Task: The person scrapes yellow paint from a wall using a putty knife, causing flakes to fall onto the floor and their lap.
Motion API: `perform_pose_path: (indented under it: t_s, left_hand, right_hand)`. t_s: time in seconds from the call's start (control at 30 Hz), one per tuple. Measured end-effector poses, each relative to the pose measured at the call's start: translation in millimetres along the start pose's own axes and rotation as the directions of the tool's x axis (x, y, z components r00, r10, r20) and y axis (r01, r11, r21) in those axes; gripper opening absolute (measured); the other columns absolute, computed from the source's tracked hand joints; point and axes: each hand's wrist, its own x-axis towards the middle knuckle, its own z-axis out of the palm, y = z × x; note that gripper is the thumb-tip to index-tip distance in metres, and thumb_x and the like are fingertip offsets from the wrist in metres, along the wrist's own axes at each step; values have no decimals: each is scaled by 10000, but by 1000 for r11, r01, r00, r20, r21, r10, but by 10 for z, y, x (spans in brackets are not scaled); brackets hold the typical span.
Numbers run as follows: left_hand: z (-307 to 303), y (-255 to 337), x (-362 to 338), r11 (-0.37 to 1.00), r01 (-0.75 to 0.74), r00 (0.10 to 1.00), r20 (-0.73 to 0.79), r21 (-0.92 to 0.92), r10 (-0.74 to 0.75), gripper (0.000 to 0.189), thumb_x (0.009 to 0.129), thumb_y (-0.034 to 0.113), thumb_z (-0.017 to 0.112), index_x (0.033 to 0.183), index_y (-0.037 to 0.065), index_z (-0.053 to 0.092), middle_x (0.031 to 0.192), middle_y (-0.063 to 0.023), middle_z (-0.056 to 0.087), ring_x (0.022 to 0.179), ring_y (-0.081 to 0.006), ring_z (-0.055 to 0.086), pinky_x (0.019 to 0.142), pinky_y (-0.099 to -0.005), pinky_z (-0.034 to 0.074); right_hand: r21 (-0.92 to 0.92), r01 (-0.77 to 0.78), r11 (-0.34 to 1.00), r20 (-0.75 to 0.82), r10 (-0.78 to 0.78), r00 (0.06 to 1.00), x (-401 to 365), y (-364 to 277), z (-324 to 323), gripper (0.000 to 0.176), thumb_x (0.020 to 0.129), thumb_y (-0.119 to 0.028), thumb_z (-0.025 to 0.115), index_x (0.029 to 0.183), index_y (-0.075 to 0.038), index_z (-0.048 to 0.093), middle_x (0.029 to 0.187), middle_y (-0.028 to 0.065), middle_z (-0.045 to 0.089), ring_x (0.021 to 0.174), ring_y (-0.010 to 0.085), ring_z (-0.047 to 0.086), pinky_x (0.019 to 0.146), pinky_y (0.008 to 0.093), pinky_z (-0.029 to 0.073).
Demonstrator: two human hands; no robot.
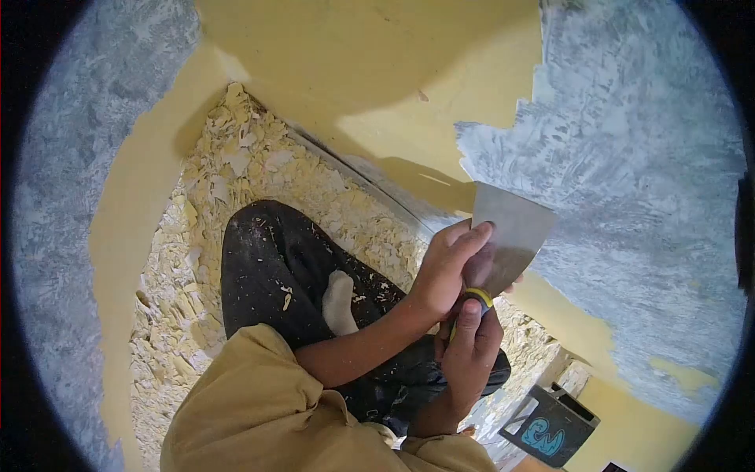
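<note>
A wide scraper (513,228) with a flat metal blade and a black and yellow handle is held in front of the wall. My left hand (450,266) grips the blade at its left edge, thumb on the face and some fingertips showing past the right edge. Around the handle, just below the blade, my right hand (472,350) is closed, its thumb lying along the handle. Both hands are close together above my bent legs in dark trousers (267,275), which are dotted with flakes.
Yellow paint flakes (189,283) cover the floor around my legs. The wall (354,63) is partly yellow, partly scraped to a grey-blue surface (629,157). A dark box-like object with a blue drawing (550,429) stands at the lower right.
</note>
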Motion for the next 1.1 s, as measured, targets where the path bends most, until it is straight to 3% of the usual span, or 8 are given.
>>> perform_pose_path:
  t_s: [0.1, 0.17, 0.23, 0.33, 0.5, 0.67, 0.8, 1.1]
  left_hand:
    - [-11, -54, -57, 983, -21, 987, -155, 180, 50, 379, 941, 383, 449, 794, 40, 519, 659, -20, 474, 531, -94, 419, 482, -228, 325]
    - [-22, -83, -63, 996, -45, 992, -116, 82, 54, 366, 933, 376, 495, 790, 41, 519, 654, -12, 467, 545, -88, 413, 483, -232, 322]
    - [4, -45, -89, 1000, -17, 995, -103, 3, 17, 358, 929, 377, 509, 793, 45, 520, 659, -11, 467, 556, -86, 412, 487, -229, 322]
    - [38, 41, -86, 997, -4, 994, -107, -73, -4, 351, 926, 382, 518, 800, 55, 523, 670, -8, 464, 574, -84, 407, 497, -227, 324]
    - [-15, 162, -14, 980, -38, 999, -32, -194, 33, 347, 928, 392, 511, 805, 67, 525, 677, -9, 461, 584, -87, 396, 514, -229, 330]
    - [95, 78, -90, 997, 26, 978, -204, -68, -39, 346, 937, 340, 529, 700, 88, 523, 600, 58, 390, 539, -32, 319, 475, -198, 253]
    - [68, -45, -99, 995, 62, 984, -162, -79, -74, 364, 938, 341, 527, 672, 92, 513, 586, 79, 390, 521, -15, 307, 458, -196, 225]
    - [45, 28, -98, 993, 82, 986, -140, -79, -93, 390, 945, 330, 520, 639, 90, 495, 575, 82, 367, 517, -22, 286, 455, -213, 220]
  right_hand:
    - [-23, -17, 1000, 25, 18, 1000, 18, -30, -28, 297, 957, -268, 479, 900, 14, 550, 632, -3, 483, 572, 80, 423, 502, 235, 341]
    - [-27, -44, 999, 46, 46, 998, 5, -52, -35, 300, 955, -270, 482, 895, 16, 550, 623, 13, 491, 563, 99, 432, 505, 252, 354]
    - [-229, -27, 973, -20, 23, 1000, -14, -60, -29, 280, 949, -240, 482, 911, 27, 558, 644, 81, 556, 580, 179, 516, 547, 308, 410]
    - [-276, 122, 953, 15, -122, 992, 38, -16, -21, 268, 937, -216, 486, 935, 39, 566, 706, 166, 603, 646, 274, 591, 607, 365, 445]
    - [-288, 126, 949, 55, -114, 992, 168, -111, 85, 275, 928, -214, 488, 967, 46, 568, 763, 219, 603, 697, 316, 608, 649, 370, 456]
    - [-242, 92, 966, -40, -104, 994, 24, 47, 48, 263, 929, -203, 486, 918, 46, 569, 709, 154, 597, 635, 207, 560, 591, 353, 437]
    - [-279, -10, 960, -80, -13, 997, -8, -54, -26, 302, 946, -233, 475, 808, 26, 545, 554, 53, 509, 508, 119, 455, 470, 284, 352]
    - [-144, -50, 988, -50, 43, 998, -28, -122, 40, 359, 957, -295, 469, 757, -3, 527, 517, 9, 463, 475, 82, 420, 430, 257, 311]
